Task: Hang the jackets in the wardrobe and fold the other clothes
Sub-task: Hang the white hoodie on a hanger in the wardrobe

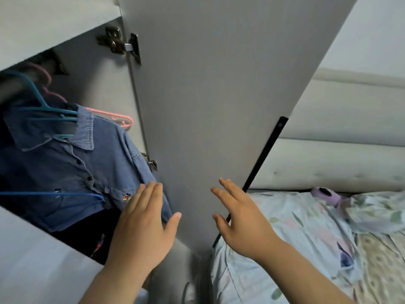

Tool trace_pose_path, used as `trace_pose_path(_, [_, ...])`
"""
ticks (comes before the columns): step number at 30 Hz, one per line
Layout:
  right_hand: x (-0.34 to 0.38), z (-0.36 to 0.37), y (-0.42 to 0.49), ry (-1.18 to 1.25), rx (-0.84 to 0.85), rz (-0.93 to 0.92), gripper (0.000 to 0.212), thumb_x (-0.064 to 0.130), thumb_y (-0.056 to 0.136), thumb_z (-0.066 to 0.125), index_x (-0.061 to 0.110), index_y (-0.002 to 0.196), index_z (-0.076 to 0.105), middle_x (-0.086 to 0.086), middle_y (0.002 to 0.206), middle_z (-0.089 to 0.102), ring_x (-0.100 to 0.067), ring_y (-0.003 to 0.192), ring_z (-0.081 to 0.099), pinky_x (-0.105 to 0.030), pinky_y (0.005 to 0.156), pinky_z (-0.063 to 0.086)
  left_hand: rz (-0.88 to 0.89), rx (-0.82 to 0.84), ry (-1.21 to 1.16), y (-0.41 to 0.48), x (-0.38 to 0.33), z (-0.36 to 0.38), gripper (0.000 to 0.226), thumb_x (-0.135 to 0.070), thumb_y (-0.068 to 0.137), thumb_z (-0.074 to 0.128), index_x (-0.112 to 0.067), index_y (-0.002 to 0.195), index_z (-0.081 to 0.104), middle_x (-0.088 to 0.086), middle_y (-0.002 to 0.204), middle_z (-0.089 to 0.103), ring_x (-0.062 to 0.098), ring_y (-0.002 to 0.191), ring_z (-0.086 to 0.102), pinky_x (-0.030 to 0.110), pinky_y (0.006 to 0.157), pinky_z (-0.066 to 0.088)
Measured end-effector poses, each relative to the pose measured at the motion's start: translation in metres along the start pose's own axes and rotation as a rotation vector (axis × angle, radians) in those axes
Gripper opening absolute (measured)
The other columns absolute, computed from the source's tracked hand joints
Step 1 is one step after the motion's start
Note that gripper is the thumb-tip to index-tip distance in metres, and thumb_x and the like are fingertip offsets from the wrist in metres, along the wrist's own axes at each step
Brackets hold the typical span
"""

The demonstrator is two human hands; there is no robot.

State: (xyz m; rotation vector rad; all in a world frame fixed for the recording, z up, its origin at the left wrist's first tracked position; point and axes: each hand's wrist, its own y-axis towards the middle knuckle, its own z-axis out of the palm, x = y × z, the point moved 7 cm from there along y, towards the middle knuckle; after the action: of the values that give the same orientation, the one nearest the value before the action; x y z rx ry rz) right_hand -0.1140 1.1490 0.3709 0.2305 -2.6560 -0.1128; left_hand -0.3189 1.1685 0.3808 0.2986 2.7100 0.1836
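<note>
A blue denim jacket [87, 163] hangs on a teal hanger [41, 106] from the rail inside the open wardrobe at the left. My left hand [142, 224] is flat with straight fingers, its fingertips at the jacket's right sleeve. My right hand [238, 218] is spread and holds nothing, in front of the lower part of the grey wardrobe door [208, 95], close to the door's black edge handle [260, 163]. Whether it touches the door I cannot tell.
An empty pink hanger [116, 118] hangs behind the jacket, and a blue hanger [54, 194] shows below. Dark clothes fill the wardrobe's lower part. A bed with a floral sheet [295, 249], a purple item [326, 195] and a padded headboard [339, 128] lies at the right.
</note>
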Motion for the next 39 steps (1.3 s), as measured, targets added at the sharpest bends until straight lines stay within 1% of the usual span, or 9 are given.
trace_pose_path(8, [-0.038,-0.061,-0.045,0.031,-0.207,0.148,0.047,0.028,0.092,0.057,0.025,0.138,0.053,0.008,0.149,0.044,0.0,0.135,0.035,-0.008,0.107,0.019,0.127,0.031,-0.071,0.009,-0.053,-0.01,0.078,-0.052,0.091,0.056,-0.015,0.153,0.029,-0.001,0.161,0.025,0.015,0.15,0.016,0.034,0.119,0.02])
trace_pose_path(15, [-0.087,-0.091,-0.066,0.032,-0.304,0.317,0.044,0.023,0.092,0.064,0.025,0.135,0.057,0.01,0.142,0.05,-0.005,0.132,0.041,-0.009,0.104,0.022,0.368,0.109,-0.035,0.025,-0.119,0.008,0.076,-0.049,0.087,0.065,-0.011,0.149,0.04,0.0,0.156,0.035,0.016,0.146,0.026,0.032,0.115,0.029])
trace_pose_path(20, [-0.118,-0.13,-0.085,-0.017,-0.337,0.414,0.046,0.024,0.092,0.064,0.023,0.137,0.056,0.005,0.143,0.05,-0.012,0.132,0.044,-0.018,0.105,0.028,0.561,0.22,-0.127,0.027,-0.187,0.025,0.082,-0.064,0.092,0.041,-0.04,0.146,-0.015,-0.032,0.146,-0.026,-0.015,0.132,-0.023,0.009,0.109,-0.006])
trace_pose_path(24, [-0.136,-0.164,-0.118,-0.082,-0.398,0.499,0.046,0.023,0.092,0.064,0.022,0.137,0.057,0.0,0.143,0.052,-0.018,0.132,0.046,-0.028,0.107,0.039,0.704,0.265,-0.193,0.017,-0.239,0.036,0.086,-0.06,0.088,0.056,-0.035,0.152,0.004,-0.022,0.157,-0.003,-0.003,0.143,-0.006,0.016,0.114,0.009])
trace_pose_path(27, [-0.145,-0.177,-0.155,-0.112,-0.441,0.61,0.047,0.024,0.093,0.062,0.022,0.139,0.055,0.001,0.146,0.049,-0.018,0.135,0.044,-0.031,0.108,0.037,0.882,0.319,-0.144,0.008,-0.28,0.042,0.088,-0.051,0.073,0.078,-0.02,0.146,0.042,-0.002,0.153,0.038,0.014,0.135,0.045,0.026,0.097,0.047])
trace_pose_path(30, [-0.147,-0.178,-0.198,-0.138,-0.467,0.747,0.048,0.029,0.096,0.057,0.027,0.143,0.05,0.006,0.15,0.043,-0.013,0.138,0.038,-0.025,0.11,0.032,0.973,0.413,-0.183,0.003,-0.305,0.059,0.082,-0.059,0.091,0.051,-0.038,0.148,-0.003,-0.021,0.154,-0.012,-0.003,0.145,0.008,0.009,0.109,0.012])
trace_pose_path(34, [-0.136,-0.179,-0.258,-0.162,-0.538,0.962,0.051,0.034,0.097,0.053,0.036,0.147,0.041,0.015,0.154,0.035,-0.007,0.141,0.029,-0.019,0.11,0.025,1.11,0.523,-0.231,-0.009,-0.339,0.071,0.073,-0.048,0.079,0.075,-0.013,0.139,0.054,0.001,0.148,0.045,0.022,0.127,0.056,0.036,0.093,0.05])
trace_pose_path(36, [-0.125,-0.179,-0.287,-0.178,-0.579,1.081,0.052,0.036,0.098,0.052,0.037,0.148,0.038,0.015,0.154,0.033,-0.006,0.141,0.027,-0.018,0.111,0.022,1.156,0.572,-0.221,-0.013,-0.355,0.079,0.073,-0.059,0.081,0.053,-0.011,0.136,0.057,0.003,0.145,0.051,0.023,0.127,0.056,0.041,0.092,0.052])
trace_pose_path(39, [-0.102,-0.173,-0.323,-0.188,-0.615,1.239,0.053,0.036,0.098,0.051,0.035,0.149,0.035,0.013,0.156,0.031,-0.007,0.142,0.025,-0.02,0.112,0.022,1.31,0.59,-0.244,-0.029,-0.379,0.096,0.08,-0.068,0.085,0.033,-0.02,0.149,0.04,-0.009,0.156,0.031,0.012,0.143,0.034,0.033,0.111,0.033])
